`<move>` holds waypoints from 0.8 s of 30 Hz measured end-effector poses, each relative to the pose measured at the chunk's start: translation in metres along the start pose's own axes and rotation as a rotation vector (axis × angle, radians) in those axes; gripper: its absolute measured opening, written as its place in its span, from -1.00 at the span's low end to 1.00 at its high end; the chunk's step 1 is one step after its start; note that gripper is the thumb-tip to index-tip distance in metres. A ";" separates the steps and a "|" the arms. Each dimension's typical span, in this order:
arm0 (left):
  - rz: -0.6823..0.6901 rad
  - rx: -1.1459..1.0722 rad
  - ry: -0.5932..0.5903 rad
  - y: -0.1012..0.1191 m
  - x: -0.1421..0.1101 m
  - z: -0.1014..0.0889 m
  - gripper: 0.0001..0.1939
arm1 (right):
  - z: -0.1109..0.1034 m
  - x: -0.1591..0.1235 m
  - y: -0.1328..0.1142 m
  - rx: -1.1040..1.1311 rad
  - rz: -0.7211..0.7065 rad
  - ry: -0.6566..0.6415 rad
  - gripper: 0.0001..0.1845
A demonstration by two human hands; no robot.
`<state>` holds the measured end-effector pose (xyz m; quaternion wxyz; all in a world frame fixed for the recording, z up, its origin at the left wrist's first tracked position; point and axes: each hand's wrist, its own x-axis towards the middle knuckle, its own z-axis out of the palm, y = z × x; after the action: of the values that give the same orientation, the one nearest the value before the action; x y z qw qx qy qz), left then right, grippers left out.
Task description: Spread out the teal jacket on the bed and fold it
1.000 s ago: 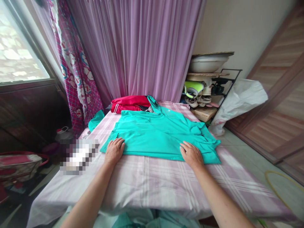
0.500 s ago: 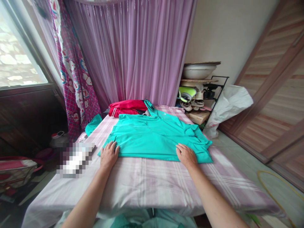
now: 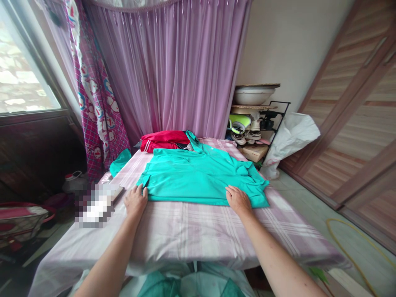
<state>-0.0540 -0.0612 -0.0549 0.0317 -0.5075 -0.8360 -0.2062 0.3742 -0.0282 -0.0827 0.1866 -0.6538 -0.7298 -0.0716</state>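
Observation:
A turquoise collared shirt (image 3: 185, 177) lies spread across the table, its near edge nearly straight and its far part creased. At the shirt's near left corner rests my left hand (image 3: 136, 201), palm down, with the fingers stretched out and the tips touching the cloth. My right hand (image 3: 239, 199) lies on the near edge toward the right, fingers extended over the fabric. Neither hand visibly grips anything. Behind the shirt sits a red garment (image 3: 163, 141) with white stripes, partly covered by the turquoise collar.
A plaid cloth (image 3: 192, 235) covers the table. On its left lies a blurred-out object (image 3: 95, 206). Another turquoise cloth (image 3: 120, 162) hangs at the left edge. Beyond the right side stand a shoe rack (image 3: 253, 136), a white sack (image 3: 289, 136) and a wooden wardrobe (image 3: 349, 123).
My left hand has shifted slightly left along the shirt, uncovering more of its near left corner. My right hand stays on the near edge. The whole view has turned a little to the right.

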 end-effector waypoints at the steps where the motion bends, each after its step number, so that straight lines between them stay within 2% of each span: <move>1: 0.012 0.010 -0.004 0.000 0.000 0.000 -0.50 | 0.000 0.000 0.000 -0.004 -0.002 -0.003 -0.58; 13: 0.024 0.006 0.019 -0.003 0.001 0.004 -0.50 | 0.004 0.000 0.002 -0.011 -0.014 0.016 -0.56; 21: -0.053 -0.005 0.075 -0.008 0.007 0.002 -0.49 | 0.008 0.001 0.007 0.012 -0.018 0.043 -0.59; 24: -0.095 0.008 0.058 -0.009 0.011 -0.001 -0.47 | 0.007 0.000 0.007 0.003 -0.025 0.039 -0.58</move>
<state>-0.0668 -0.0563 -0.0537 0.0480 -0.4610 -0.8587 -0.2189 0.3795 -0.0251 -0.0896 0.2010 -0.6429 -0.7342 -0.0854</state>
